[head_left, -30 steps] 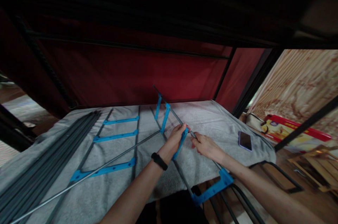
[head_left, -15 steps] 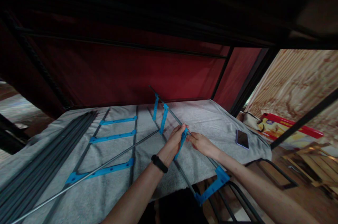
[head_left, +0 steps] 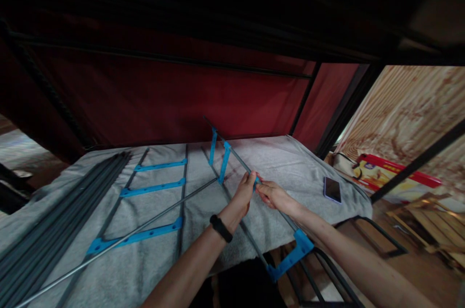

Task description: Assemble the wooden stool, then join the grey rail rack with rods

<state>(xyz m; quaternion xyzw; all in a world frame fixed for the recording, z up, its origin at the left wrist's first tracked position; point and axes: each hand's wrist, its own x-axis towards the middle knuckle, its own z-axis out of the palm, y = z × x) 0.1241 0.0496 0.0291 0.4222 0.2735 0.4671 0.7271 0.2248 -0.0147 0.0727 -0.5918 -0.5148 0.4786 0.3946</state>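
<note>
My left hand (head_left: 245, 192), with a black band on the wrist, is closed around a blue plastic connector (head_left: 256, 181) and covers most of it. Right beside it, the fingers of my right hand (head_left: 273, 196) pinch the grey metal tube (head_left: 238, 158) that runs through the connector. Two more blue connectors (head_left: 224, 162) stand upright farther along this tube, joined to a lower tube (head_left: 250, 238). Nearest my body, another blue connector (head_left: 292, 255) joins the two tubes. A thin loose rod (head_left: 152, 221) slants across to the frame from the lower left.
A second ladder-like frame with blue crosspieces (head_left: 154, 192) lies on the grey blanket (head_left: 203, 230). Several grey tubes (head_left: 69, 211) are bundled at left. A phone (head_left: 332, 189) lies at right. Black bed-frame bars (head_left: 348, 104) and a dark red panel (head_left: 181, 100) surround the bed.
My left hand has closed further over the blue connector, whose lower part is now hidden. My right hand stays on the tube with its fingers turned slightly. The view has shifted a little.
</note>
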